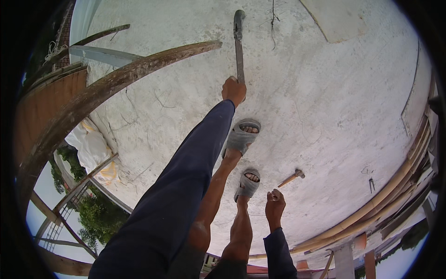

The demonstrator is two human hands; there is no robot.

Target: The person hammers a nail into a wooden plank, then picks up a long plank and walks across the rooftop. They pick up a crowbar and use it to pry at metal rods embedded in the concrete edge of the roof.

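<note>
My left hand [233,91], on the stretched-out arm in a dark blue sleeve, is closed round one end of a long narrow dark bar with a black grip [239,56]. The grip, slightly bent at its tip, points away from me over the pale concrete floor [334,107]. Low in the view, my right hand [275,209] has its fingers curled in. Whether anything small is between them is hidden. Just beyond it to the right lies a hammer [291,178] with a wooden handle. My feet in grey sandals [244,135] stand between the two hands.
A curved wooden beam [134,72] crosses at the left, near a white sack [90,144]. Pincers [371,184] lie at the right, before stacked wooden poles [367,209]. A flat board [337,18] lies at the far right. Thin wires [274,25] lie scattered.
</note>
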